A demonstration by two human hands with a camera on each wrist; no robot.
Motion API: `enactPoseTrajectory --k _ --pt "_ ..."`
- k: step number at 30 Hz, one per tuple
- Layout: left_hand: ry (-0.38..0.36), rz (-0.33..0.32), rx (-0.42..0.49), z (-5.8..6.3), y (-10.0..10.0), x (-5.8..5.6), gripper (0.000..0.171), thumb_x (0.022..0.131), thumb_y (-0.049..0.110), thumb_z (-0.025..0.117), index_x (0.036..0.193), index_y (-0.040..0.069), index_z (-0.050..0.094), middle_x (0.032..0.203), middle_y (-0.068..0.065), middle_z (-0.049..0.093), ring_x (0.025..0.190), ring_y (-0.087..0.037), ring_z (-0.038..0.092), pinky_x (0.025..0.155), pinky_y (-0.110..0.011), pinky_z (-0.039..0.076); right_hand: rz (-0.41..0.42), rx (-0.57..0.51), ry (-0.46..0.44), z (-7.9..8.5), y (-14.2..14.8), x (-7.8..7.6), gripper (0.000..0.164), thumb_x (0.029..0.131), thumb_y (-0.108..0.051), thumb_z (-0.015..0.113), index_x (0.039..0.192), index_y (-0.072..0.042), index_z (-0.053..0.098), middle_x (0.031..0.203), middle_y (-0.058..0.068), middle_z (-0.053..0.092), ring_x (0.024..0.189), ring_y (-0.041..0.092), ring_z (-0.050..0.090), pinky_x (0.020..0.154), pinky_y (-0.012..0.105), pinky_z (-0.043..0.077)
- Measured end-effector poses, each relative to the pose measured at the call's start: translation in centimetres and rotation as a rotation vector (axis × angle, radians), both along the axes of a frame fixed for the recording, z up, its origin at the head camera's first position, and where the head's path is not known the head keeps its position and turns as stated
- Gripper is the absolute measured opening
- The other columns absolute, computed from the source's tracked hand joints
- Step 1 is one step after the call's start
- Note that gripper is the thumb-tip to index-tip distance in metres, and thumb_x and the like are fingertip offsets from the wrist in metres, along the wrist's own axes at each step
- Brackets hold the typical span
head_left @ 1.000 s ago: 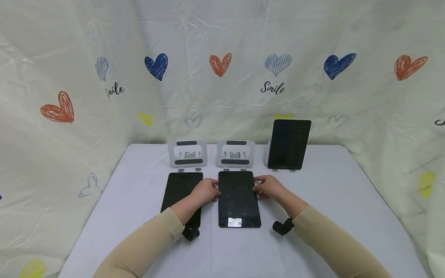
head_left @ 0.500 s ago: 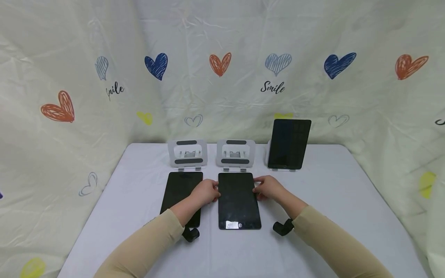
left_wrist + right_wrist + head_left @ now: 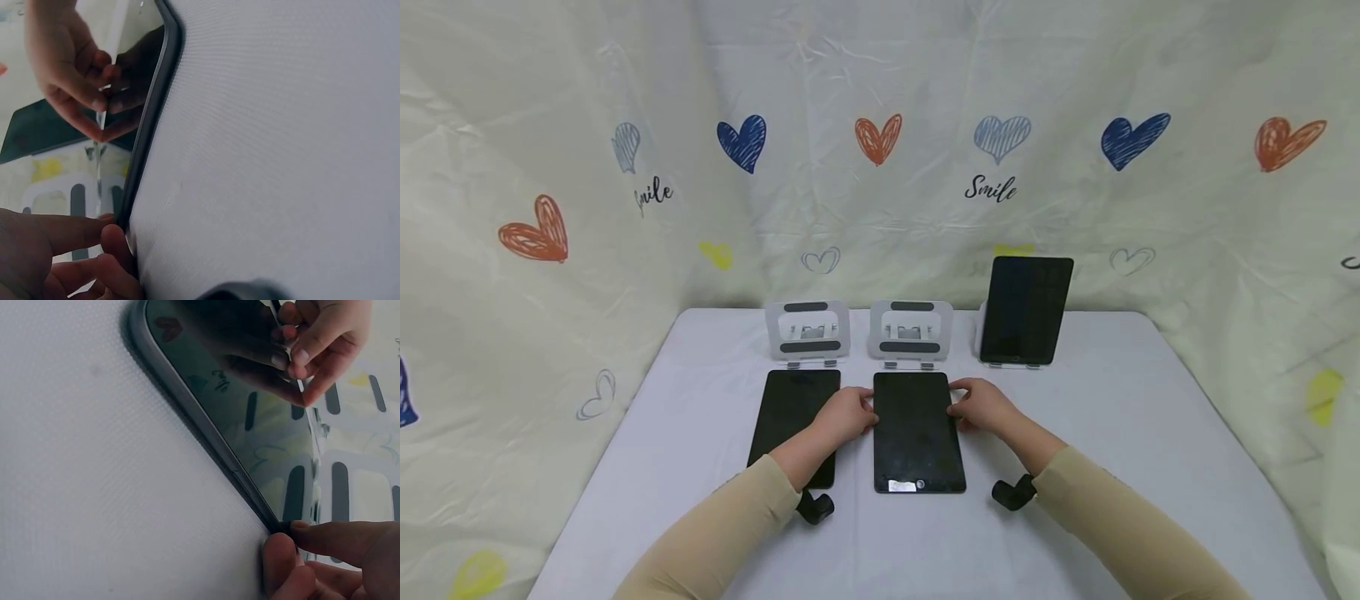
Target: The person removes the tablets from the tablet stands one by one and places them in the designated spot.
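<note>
White table (image 3: 1090,400): middle tablet (image 3: 917,442) lies near middle stand (image 3: 910,347); left hand (image 3: 846,414) and right hand (image 3: 985,405), nearly closed, pinch its opposite edges. Uneven fingertip grip could let one side slip.

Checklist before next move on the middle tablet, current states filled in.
1. Left hand holds left edge of middle tablet: ok.
2. Right hand holds its right edge: ok.
3. Middle stand raised, directly behind that tablet: ok.
4. Right tablet propped up: ok.
5. Left tablet not overlapped by left forearm: not ok, forearm crosses it in head view.
6. Middle tablet fully off tabletop: cannot tell.
</note>
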State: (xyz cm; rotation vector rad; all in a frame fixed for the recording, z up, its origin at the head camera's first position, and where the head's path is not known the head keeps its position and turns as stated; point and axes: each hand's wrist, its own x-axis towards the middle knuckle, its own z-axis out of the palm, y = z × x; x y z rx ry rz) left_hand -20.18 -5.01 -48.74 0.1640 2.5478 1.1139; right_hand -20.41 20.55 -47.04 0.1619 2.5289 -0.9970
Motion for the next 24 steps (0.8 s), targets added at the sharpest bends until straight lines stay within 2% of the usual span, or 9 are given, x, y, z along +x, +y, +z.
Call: enactPoseTrajectory --k 6,11,18,24 --pt "0.0 0.013 -0.007 0.0 -0.1 -0.3 0.052 0.088 0.015 0.073 0.136 0.002 0.059 0.066 0.0 0.063 0.056 -0.014 0.055 0.053 -0.029 0.041 -0.01 -0.016 0.005 0.2 0.4 0.1 0.05 0.091 -0.013 0.07 0.137 -0.002 0.055 0.088 0.01 0.064 0.063 0.019 0.061 0.059 0.03 0.052" --pt "0.023 0.035 -0.02 0.3 -0.3 -0.6 0.048 0.089 0.022 0.073 0.132 0.004 0.062 0.075 0.001 0.064 0.062 -0.014 0.057 0.057 -0.03 0.045 -0.005 -0.022 0.035 0.3 0.9 0.2 0.049 0.091 -0.015 0.07 0.136 -0.002 0.055 0.088 0.01 0.066 0.065 0.021 0.063 0.06 0.03 0.052" --pt "0.063 0.09 0.038 0.7 -0.4 -1.3 0.046 0.094 0.033 0.068 0.134 0.012 0.062 0.106 -0.003 0.067 0.079 -0.016 0.06 0.065 -0.033 0.05 0.014 -0.029 0.088 0.7 1.5 -0.1 0.047 0.093 -0.019 0.069 0.135 -0.004 0.057 0.093 0.009 0.066 0.068 0.019 0.061 0.063 0.03 0.052" --pt "0.142 0.121 0.105 1.0 1.0 -1.6 0.041 0.096 0.033 0.065 0.132 0.014 0.063 0.105 -0.001 0.066 0.085 -0.017 0.059 0.07 -0.033 0.049 0.02 -0.017 0.136 1.3 2.9 -0.1 0.049 0.093 -0.023 0.069 0.137 -0.004 0.055 0.101 0.012 0.064 0.076 0.021 0.062 0.067 0.03 0.053"
